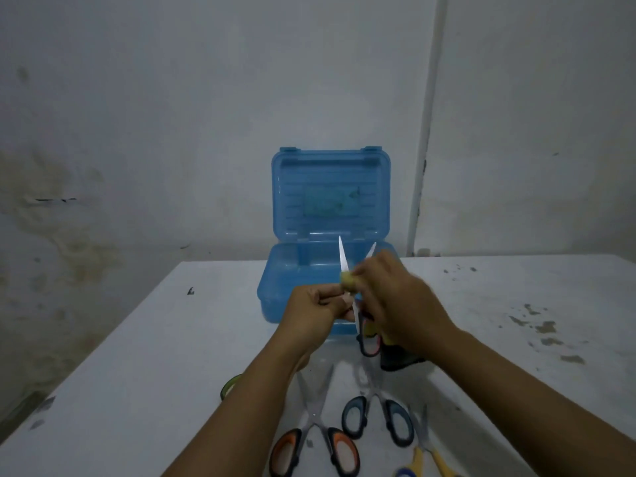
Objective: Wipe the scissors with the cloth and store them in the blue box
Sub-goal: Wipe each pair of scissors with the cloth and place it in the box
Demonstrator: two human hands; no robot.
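I've got the held scissors [347, 270] up in front of me, blades spread in a V, tips pointing up and away toward the blue box [296, 287]. Handle loops hang down toward me; one red-and-black loop shows below the hands.

Left hand [315, 309] is clenched on the pair just below the pivot, steadying it. Right hand [395, 297] is pinched around the yellow cloth [349, 278], which is wadded against the blades right at the crotch of the V. Its dark tail hangs below the right palm.

Key relation: the blades' long axis runs from my grip straight toward the box, which sits directly behind the tips with its lid [330, 194] standing open. From the cloth, the unwiped length lies up and away, so my read is the next stroke goes outward along a blade, tipward, away from my fingers. The right hand is nearer the edges, so any slip risk sits there.

Storing looks like a short forward reach, not yet started.

Still on the white table [137, 356] near me: orange-handled scissors [315, 428], blue-grey-handled scissors [377, 407], yellow-handled scissors [426, 452], and a green handle [231, 385] partly hidden by my left forearm.
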